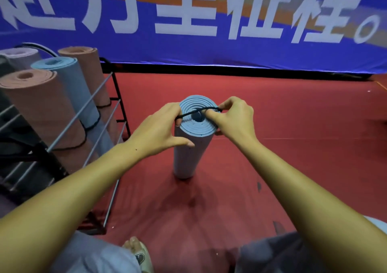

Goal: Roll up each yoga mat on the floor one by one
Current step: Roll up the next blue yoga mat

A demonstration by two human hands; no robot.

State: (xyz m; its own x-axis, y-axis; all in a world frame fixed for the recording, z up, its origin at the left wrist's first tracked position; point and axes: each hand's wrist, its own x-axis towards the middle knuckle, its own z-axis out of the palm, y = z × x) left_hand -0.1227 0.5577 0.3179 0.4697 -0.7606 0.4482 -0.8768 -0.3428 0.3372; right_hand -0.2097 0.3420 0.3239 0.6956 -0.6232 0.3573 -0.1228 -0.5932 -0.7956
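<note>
- Nearest the camera, the person's knees in grey cloth sit at the bottom edge, with a bare foot (136,249) between them on the red floor (293,115).
- Both bare forearms reach forward from the lower corners and meet over the mat (188,151).
- The mat is rolled tight and stands upright on the floor, straight ahead of the person; its top end shows a blue spiral, its side is pale lilac.
- A black cord (201,111) is stretched across the top of the roll, from one hand to the other.
- The left hand (161,130) is at the left rim of the roll: its fingers are curled over the edge and hook the cord's left end, while the thumb lies out along the side of the mat.
- The right hand (234,119) is at the right rim: thumb and forefinger pinch the cord's right end, and another finger points inward over the spiral toward the centre hole.
- To the left, well apart from the mat, a rack (100,113) of black frame and grey rails holds other rolled mats leaning back: two pink, one blue, one pale lilac at the rear. Black cords ring several of them.
- Farthest off, a blue banner (209,48) with large white characters and an orange band hangs along the back, ending at a black strip at the floor.
</note>
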